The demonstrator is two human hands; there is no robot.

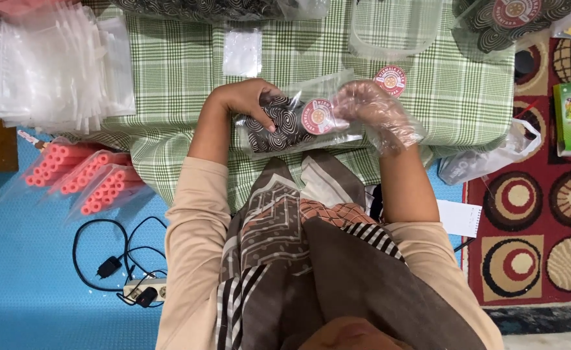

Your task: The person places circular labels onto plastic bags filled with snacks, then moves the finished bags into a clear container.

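Head view, what are the two hands on?

— Both hold one clear plastic pouch packed with dark spiral-patterned snack discs (pixel 285 124), just above the green plaid cloth on the counter (pixel 182 71). The bare left hand (pixel 246 100) has its fingers (pixel 266 116) clamped on the pouch's left end. The right hand (pixel 373 107) wears a thin clear plastic glove, its fingers closed on the pouch's top right edge.

— Any label on it?

— A round red-and-cream sticker (pixel 318 116) sits on the pouch's front; a second round sticker (pixel 390 80) lies on the cloth just beyond the right hand.

— And around them?

— A stack of empty clear zip bags (pixel 52 65) lies far left, clear bags of pink foam tubes (pixel 88 175) below it on the blue mat (pixel 26 259), beside a black cable and power strip (pixel 144 290).
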